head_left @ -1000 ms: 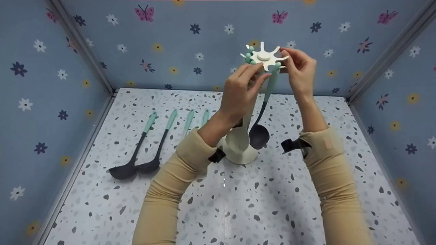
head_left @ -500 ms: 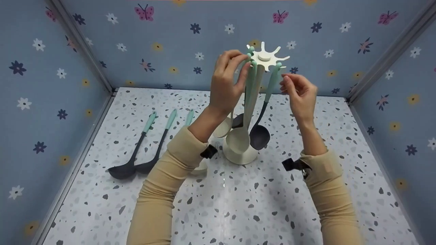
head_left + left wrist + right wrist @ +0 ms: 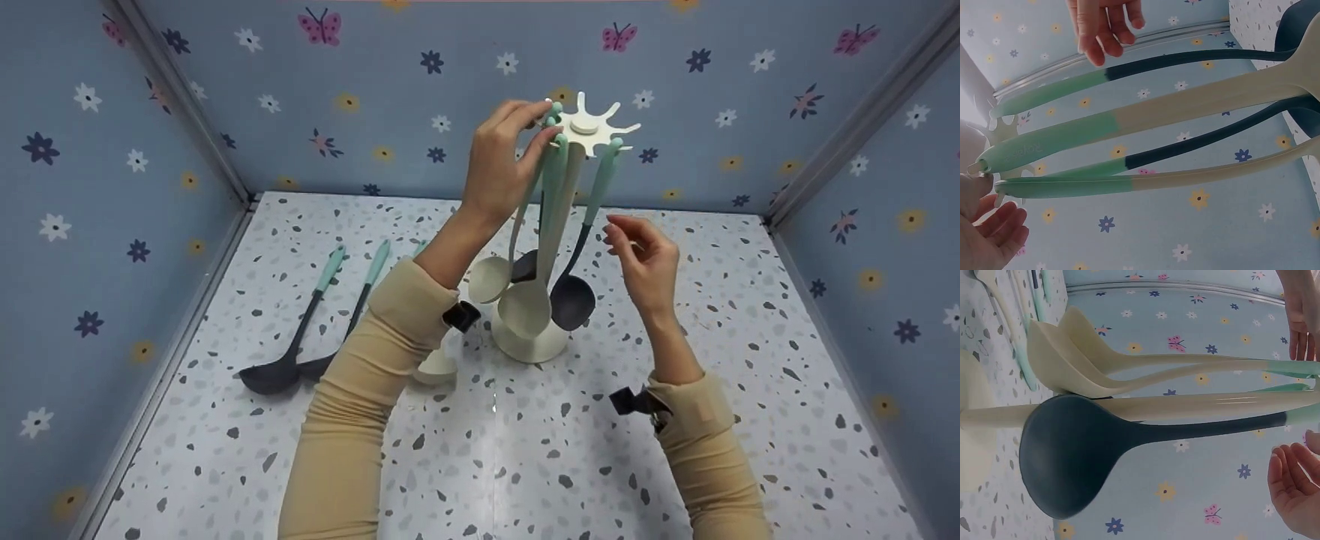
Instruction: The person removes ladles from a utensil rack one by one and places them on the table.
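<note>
A cream utensil stand with a spoked hook top carries several mint-handled utensils. A dark ladle hangs at its right, a cream ladle in front, and another cream ladle at the left. Behind these, a second dark utensil is mostly hidden. At the left of the hook top, my left hand pinches the upper handle end of the left cream ladle, thumb in front and fingers behind. My right hand hovers right of the dark ladle's handle, fingers loosely bent, holding nothing.
On the speckled table, two dark ladles with mint handles lie at the left. A cream utensil beside them is partly covered by my left sleeve. Flowered panels enclose the back and sides.
My right hand has left the hook top and come down toward the table. My left hand has shifted from the front of the hook top to the handle ends at its left.
</note>
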Available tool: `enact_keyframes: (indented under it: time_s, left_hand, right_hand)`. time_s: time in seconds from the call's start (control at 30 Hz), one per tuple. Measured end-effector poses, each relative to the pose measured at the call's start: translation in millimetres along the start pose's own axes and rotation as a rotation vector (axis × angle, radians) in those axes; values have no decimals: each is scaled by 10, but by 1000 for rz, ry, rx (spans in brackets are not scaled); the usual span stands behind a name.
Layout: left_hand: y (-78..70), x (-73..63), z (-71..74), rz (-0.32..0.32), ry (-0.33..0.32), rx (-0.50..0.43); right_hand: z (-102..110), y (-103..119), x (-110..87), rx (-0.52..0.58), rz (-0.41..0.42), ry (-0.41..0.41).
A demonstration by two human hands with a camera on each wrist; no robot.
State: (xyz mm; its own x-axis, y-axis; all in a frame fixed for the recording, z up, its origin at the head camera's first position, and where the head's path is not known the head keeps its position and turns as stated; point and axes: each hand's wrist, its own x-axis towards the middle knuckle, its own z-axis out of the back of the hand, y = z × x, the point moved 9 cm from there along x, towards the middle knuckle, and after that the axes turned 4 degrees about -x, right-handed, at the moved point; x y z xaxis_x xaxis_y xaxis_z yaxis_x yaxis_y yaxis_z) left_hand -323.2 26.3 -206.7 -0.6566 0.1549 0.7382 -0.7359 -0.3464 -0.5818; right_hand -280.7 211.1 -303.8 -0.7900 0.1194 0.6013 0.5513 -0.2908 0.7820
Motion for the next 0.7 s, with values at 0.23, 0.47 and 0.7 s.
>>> enact_keyframes:
  time_s: [0.23,0.47,0.7]
  left_hand:
    - [73,-2,-23,43,12,-75]
    - [100,6,-27,68,16,-140]
    - [87,5,-39,26,13,-143]
  right_hand:
    - [-119,-115,-147,-71,7,38]
    - [-208,-312,-265,-71,-45,52]
    - [-279,-445,-308,-61,-85,69]
